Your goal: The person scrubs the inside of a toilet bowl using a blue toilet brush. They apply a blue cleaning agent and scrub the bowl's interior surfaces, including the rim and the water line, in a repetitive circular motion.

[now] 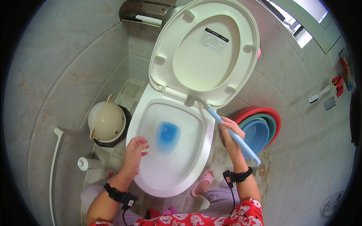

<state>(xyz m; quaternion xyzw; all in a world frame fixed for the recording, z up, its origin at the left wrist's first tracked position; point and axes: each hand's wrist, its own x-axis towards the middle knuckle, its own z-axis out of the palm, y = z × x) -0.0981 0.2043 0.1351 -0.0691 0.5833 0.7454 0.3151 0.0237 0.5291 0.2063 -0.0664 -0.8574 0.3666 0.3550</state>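
My right hand (232,135) grips the light blue handle of a toilet brush (217,115). The brush's grey head (192,99) is at the rear rim of the white toilet bowl (181,175), near the seat hinges. Blue water (168,135) lies at the bottom of the bowl. Above the left part of the rim, my left hand (137,151) holds nothing, its fingers loosely bent and apart. The raised toilet seat (165,72) leans back together with its lid (209,67), which bears a printed label.
On the left stand a beige bin (109,121) with ear-like tabs and a white bottle (89,163). Nested red, green and blue basins (256,132) are at the right. A white grab bar (53,169) runs along the left wall. A small brush (319,94) hangs on the right wall.
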